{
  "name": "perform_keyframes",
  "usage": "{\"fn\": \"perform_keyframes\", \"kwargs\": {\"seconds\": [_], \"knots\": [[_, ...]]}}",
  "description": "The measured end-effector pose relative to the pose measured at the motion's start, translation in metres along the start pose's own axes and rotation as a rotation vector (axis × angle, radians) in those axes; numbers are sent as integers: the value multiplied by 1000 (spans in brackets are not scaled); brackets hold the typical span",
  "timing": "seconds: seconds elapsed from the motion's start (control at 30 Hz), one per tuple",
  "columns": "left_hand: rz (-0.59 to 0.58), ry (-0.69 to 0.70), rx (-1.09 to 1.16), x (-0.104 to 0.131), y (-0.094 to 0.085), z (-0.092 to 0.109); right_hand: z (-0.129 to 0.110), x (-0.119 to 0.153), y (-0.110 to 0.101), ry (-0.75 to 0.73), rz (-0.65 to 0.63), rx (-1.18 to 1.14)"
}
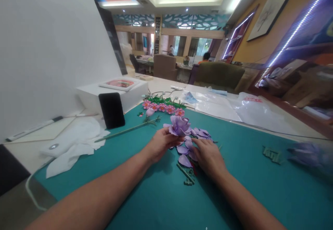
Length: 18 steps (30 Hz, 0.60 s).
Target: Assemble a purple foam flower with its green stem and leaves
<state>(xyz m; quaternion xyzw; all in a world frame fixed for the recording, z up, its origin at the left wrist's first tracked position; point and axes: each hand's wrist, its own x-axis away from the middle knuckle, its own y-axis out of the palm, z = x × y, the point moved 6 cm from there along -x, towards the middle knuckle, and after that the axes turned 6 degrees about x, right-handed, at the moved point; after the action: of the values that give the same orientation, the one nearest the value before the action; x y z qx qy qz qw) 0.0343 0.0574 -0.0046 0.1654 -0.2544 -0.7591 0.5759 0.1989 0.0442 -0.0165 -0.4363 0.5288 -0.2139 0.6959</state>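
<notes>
My left hand (162, 141) is closed on a light purple artificial flower (179, 126), held upright by its base above the green mat. Just to its right, my right hand (209, 155) reaches into a pile of loose purple petals (183, 149). Its thumb and index finger are apart and touch the petals' edge; the other fingers are partly hidden. More purple petals (201, 133) lie behind that hand. Below the pile are small dark green stem pieces (186, 172) and a bit of red.
Pink flowers (161, 108) with green leaves line the mat's back edge. A long green stem (127, 131) with a pale bud lies left, near a black phone (111, 110) and white tissue (78, 139). Green parts (272, 154) and a blurred purple bundle (307, 153) lie right.
</notes>
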Motion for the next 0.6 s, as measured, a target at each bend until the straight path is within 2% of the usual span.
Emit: {"fn": "perform_keyframes", "kwargs": {"seconds": [0.2, 0.33, 0.6], "knots": [[-20, 1, 34, 1, 2, 3, -7, -17, 6, 16, -173, 158], [-34, 2, 38, 1, 2, 3, -7, -26, 12, 44, -226, 198], [-63, -18, 45, 0, 2, 1, 5, -28, 24, 109, -192, -107]]}}
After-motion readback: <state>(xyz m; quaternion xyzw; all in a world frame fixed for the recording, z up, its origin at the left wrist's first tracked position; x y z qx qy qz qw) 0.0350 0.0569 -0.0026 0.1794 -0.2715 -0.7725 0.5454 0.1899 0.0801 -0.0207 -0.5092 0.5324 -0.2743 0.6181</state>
